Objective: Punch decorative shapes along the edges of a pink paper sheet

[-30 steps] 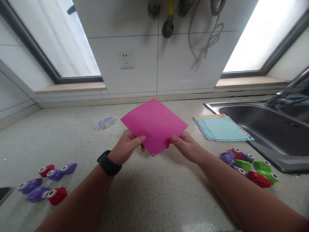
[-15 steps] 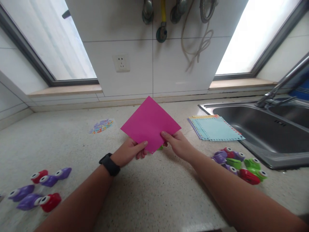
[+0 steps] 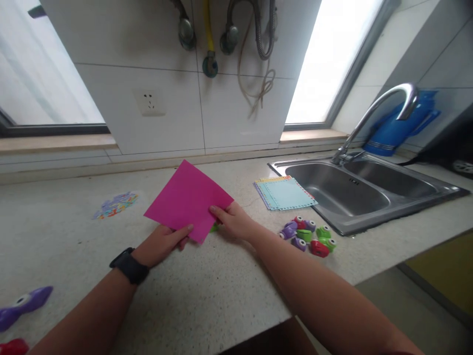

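Note:
A square sheet of pink paper [image 3: 186, 197] is held over the counter, turned so one corner points toward me. My left hand [image 3: 162, 244], with a black watch at the wrist, pinches its near left edge, thumb on top. Along the near right edge, my right hand [image 3: 232, 219] grips the sheet, also with the thumb above. A bit of something green [image 3: 214, 228] shows under the paper by my right fingers; most of it is hidden, so I cannot tell whether it is held.
Small craft punches with eye-like buttons [image 3: 304, 235] lie in a cluster at the right, and a purple one [image 3: 25, 305] at the lower left. Patterned sheets [image 3: 288, 193] are stacked by the steel sink [image 3: 328, 227]. Colourful paper bits [image 3: 116, 204] lie at the left. A blue jug [image 3: 401, 123] stands behind.
My view has swung to the right, bringing more of the sink and the blue jug in. Both hands still hold the pink paper, which is tilted a little differently.

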A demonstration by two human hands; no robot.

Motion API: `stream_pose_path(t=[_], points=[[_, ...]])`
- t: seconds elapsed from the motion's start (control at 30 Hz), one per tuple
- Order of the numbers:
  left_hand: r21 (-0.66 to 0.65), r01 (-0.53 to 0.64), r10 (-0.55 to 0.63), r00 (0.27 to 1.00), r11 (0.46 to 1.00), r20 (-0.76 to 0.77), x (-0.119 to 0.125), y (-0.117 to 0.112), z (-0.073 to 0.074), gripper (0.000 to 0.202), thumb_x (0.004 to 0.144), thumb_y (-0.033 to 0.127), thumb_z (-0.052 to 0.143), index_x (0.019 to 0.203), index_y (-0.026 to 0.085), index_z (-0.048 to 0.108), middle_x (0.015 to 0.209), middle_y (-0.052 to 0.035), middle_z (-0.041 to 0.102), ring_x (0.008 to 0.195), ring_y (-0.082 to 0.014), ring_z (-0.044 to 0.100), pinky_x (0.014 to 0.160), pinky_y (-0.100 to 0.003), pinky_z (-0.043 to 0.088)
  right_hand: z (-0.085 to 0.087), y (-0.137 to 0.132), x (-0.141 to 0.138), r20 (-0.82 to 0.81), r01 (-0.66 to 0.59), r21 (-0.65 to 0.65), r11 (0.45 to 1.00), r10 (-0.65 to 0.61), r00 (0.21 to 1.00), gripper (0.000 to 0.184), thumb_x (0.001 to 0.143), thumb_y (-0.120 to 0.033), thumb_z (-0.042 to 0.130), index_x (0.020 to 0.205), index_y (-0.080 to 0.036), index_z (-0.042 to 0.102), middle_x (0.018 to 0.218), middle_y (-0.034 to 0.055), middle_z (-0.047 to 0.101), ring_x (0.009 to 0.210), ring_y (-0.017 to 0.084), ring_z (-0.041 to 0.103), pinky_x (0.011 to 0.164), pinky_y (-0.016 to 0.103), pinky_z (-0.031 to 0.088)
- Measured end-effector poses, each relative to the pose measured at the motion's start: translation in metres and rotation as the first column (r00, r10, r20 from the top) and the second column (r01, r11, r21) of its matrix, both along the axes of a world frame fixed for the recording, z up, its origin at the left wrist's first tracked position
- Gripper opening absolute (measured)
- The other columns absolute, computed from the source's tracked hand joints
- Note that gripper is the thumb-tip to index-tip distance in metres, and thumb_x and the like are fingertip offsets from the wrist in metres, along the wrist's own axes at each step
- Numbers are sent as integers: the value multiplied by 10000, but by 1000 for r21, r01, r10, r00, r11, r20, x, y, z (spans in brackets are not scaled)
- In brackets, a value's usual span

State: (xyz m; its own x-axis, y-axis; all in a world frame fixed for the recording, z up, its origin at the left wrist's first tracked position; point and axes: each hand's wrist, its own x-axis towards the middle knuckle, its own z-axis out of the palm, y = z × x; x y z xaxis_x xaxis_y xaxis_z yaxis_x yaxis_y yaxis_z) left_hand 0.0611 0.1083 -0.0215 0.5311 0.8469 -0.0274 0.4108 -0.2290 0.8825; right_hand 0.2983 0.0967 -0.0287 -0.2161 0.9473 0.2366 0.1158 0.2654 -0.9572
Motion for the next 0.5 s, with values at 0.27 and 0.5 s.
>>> stream_pose_path(t=[0.27,0.5], points=[[113,-62,56,997,992,48,6,-16,1,524,949,559,497,567,202,538,526,9,497,546,-167,450,587,-295,356,3,-5,-4,-70,129,47,990,-126,990,336,916,-478,629,783,-169,621,643,-14,549,594,137,486,550,277,388],[476,30,150,930,879,-335,-49,-44,28,437,968,521,493,1124,177,712,1055,-118,697,1027,-291,606,972,-443,427,31,-23,21,-304,412,95,906,-368,879,420,906,-549,624,718,-174,604,590,-9,560,545,139,506,537,291,406]])
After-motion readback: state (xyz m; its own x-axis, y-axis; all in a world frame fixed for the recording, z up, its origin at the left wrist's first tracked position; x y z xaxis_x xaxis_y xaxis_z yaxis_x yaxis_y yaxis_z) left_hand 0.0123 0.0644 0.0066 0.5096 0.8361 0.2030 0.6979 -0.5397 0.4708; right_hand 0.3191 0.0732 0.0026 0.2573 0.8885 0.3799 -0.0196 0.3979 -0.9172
